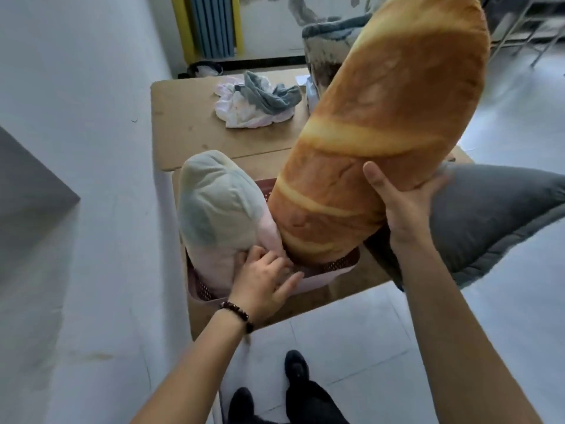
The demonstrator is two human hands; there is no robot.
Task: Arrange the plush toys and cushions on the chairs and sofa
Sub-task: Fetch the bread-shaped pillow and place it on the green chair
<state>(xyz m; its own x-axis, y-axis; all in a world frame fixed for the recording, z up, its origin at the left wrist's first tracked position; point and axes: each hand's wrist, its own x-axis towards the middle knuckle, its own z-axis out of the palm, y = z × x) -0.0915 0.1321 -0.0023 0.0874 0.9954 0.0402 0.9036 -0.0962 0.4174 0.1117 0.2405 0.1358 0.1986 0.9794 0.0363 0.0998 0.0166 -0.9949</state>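
A long bread-loaf plush pillow (379, 130) leans upward to the right, its lower end inside a pink perforated basket (333, 266). My right hand (403, 203) grips the loaf's right side from below. A pale plush toy with a whitish-green top and pink body (217, 206) stands in the same basket on the left. My left hand (263, 276), with a bead bracelet on the wrist, rests on the basket's front rim, fingers touching the pink plush. A grey cushion (489, 215) lies to the right behind my right forearm.
The basket sits in an open cardboard box (189, 117) against the white wall (76, 117). Crumpled pink, white and grey fabric (256, 102) lies on the far flap. A grey furry chair (330, 38) stands behind. White tiled floor and my dark shoes (296, 368) are below.
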